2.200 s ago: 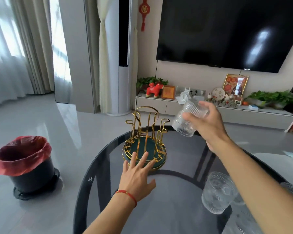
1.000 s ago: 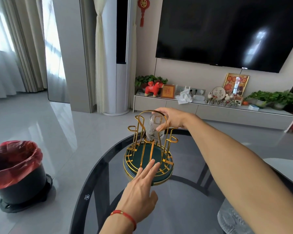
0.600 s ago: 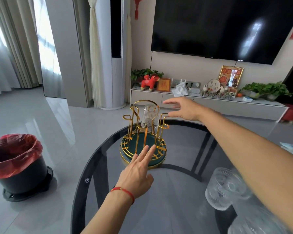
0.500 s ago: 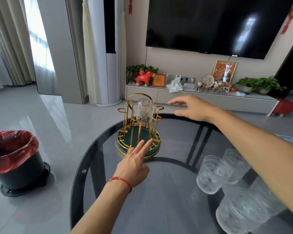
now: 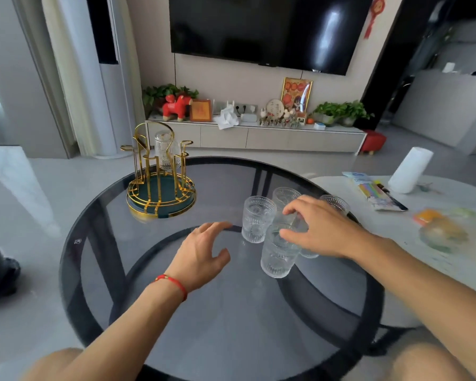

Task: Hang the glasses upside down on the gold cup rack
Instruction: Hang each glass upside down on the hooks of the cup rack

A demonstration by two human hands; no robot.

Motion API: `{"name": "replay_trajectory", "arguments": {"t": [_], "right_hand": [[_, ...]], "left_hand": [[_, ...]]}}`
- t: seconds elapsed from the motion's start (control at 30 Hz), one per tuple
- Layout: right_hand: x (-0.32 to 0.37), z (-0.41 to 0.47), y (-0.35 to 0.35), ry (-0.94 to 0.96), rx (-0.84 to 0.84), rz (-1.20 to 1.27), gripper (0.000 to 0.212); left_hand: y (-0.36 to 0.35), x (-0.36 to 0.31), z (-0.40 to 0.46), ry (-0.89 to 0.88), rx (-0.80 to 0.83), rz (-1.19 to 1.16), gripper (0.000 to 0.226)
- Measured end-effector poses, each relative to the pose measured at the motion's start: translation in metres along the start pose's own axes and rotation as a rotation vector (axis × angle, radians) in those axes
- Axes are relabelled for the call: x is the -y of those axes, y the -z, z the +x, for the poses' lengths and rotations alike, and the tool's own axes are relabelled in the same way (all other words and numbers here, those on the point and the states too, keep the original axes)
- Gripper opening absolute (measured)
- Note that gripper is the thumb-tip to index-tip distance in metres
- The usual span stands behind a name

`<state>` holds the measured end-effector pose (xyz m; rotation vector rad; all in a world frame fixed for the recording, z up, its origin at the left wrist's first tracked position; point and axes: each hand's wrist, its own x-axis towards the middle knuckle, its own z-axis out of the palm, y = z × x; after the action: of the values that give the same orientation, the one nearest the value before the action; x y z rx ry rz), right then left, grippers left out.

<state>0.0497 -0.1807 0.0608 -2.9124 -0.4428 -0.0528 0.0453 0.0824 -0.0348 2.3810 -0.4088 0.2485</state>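
Already one glass [image 5: 165, 149] on gold rack [image 5: 160, 182]

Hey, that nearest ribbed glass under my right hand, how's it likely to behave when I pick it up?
The nearest ribbed glass is clear and rigid, so probably fragile if knocked. Its ribbed wall should give the right hand decent grip. It stands close to the other glasses, so lifting it sideways could clink them; straight up seems safer.

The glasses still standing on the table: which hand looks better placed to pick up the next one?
The right hand. Its fingers already rest over the cluster of upright glasses, touching the nearest rim. The left hand hovers open above bare table, beside the cluster, holding nothing.
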Motion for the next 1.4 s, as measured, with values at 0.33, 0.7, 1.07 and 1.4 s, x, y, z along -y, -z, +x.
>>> {"name": "replay_trajectory", "arguments": {"t": [0.33,0.7,1.07,1.4], "right_hand": [[0.007,0.004,-0.048,-0.161,0.070,0.052,0.102],[0.053,0.047,-0.024,-0.032,0.017,0.717,0.074],[0.152,0.149,-0.028,0.394,-0.005,0.035,0.083],[0.173,0.225,0.035,0.228,-0.224,0.811,0.081]], "left_hand": [[-0.005,-0.001,0.004,0.115,0.249,-0.256,0.043],[0.032,0.002,0.010,0.424,0.236,-1.203,0.056],[0.072,0.045,0.044,0.339,-0.407,-0.833,0.070],[0.055,0.101,0.057,0.320,-0.259,0.128,0.054]]}}
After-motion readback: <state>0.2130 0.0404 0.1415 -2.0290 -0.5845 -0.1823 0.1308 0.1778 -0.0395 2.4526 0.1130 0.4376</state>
